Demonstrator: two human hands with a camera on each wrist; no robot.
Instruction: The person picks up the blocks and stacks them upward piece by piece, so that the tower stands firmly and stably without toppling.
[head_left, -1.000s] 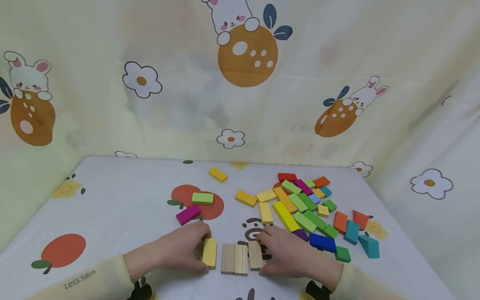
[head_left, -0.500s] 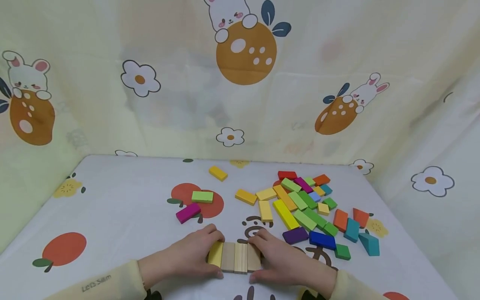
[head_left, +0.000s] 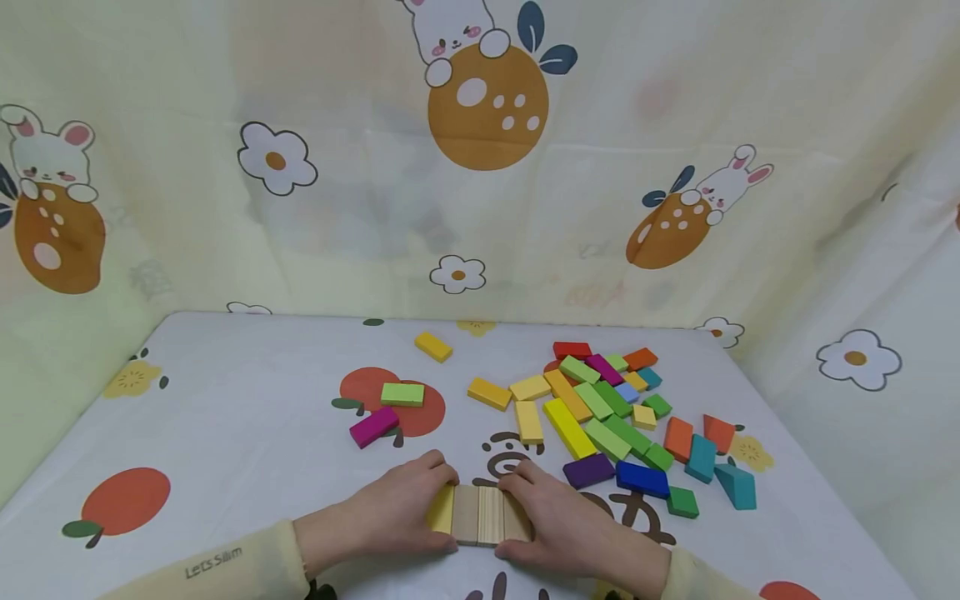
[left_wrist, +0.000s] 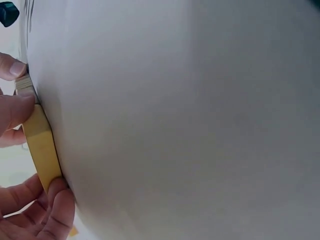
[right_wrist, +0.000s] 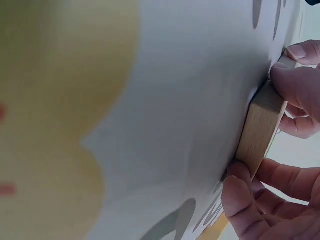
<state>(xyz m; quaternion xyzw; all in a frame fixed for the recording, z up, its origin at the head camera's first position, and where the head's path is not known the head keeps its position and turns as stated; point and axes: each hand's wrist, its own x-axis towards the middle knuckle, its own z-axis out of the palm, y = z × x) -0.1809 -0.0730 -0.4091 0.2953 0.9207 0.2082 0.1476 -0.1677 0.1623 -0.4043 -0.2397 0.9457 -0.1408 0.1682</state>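
A tight row of flat blocks (head_left: 478,515) lies near the table's front edge: a yellow block (head_left: 441,508) at the left and plain wooden ones beside it. My left hand (head_left: 401,508) grips the yellow block (left_wrist: 41,145) between thumb and fingers. My right hand (head_left: 558,521) grips the rightmost wooden block (right_wrist: 261,125) the same way. The two hands press the row together from both ends. Both sleeves are pale yellow.
A heap of coloured blocks (head_left: 611,404) lies at the right rear, with purple (head_left: 589,470) and blue (head_left: 642,479) blocks nearest my right hand. A magenta block (head_left: 373,427), a green block (head_left: 402,394) and a yellow block (head_left: 433,347) lie apart on the printed tablecloth (head_left: 225,417). Fabric walls stand around the table.
My left hand slid the yellow block right until it met the wooden blocks. The gaps in the row have closed, and both hands now squeeze it from the ends.
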